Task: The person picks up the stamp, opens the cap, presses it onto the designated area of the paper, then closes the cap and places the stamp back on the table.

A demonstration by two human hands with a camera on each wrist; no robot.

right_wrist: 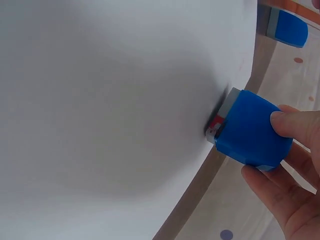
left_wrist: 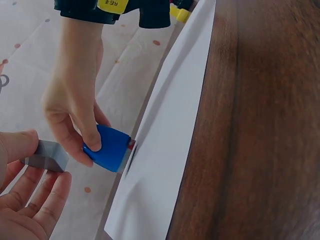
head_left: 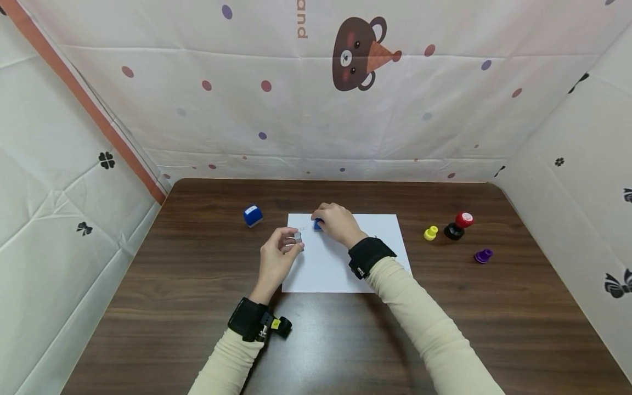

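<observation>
My right hand (head_left: 339, 224) pinches a blue self-inking stamp (right_wrist: 255, 130) between thumb and fingers, over the upper left part of a white sheet of paper (head_left: 316, 271). In the right wrist view the stamp's grey base with a small red mark faces the paper, close over it. Faint marks show on the sheet near its upper left corner. To the left, my left hand (head_left: 275, 260) holds a small grey cap (left_wrist: 47, 156) between thumb and fingertips, beside the paper's left edge.
A second blue stamp (head_left: 253, 215) lies on the brown table (head_left: 207, 258), left of the paper. At the right stand a yellow stamp (head_left: 431, 233), a black stamp (head_left: 453, 231) touching a red one (head_left: 464, 219), and a purple stamp (head_left: 483, 255). Patterned cloth (head_left: 296, 109) walls surround the table.
</observation>
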